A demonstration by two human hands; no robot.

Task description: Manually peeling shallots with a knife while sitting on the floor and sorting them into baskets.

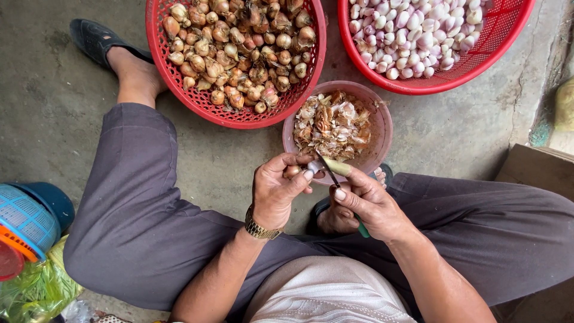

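Observation:
My left hand (pixel 276 188) is closed around a small brown shallot (pixel 292 171), just below a pink bowl (pixel 382 128) of papery peelings. My right hand (pixel 366 203) grips a small knife (pixel 330 169) with a green handle, its blade tip touching the shallot. A gold watch (pixel 260 229) sits on my left wrist. Beyond the hands, a red basket (pixel 179 81) holds many unpeeled brown shallots. A second red basket (pixel 478 57) at top right holds peeled pinkish-white shallots.
I sit on a concrete floor with both legs in dark trousers spread apart, a foot in a dark sandal (pixel 95 39) at top left. Blue plastic containers (pixel 30 218) and a green bag (pixel 36 290) lie at left. A brown board (pixel 535 170) lies at right.

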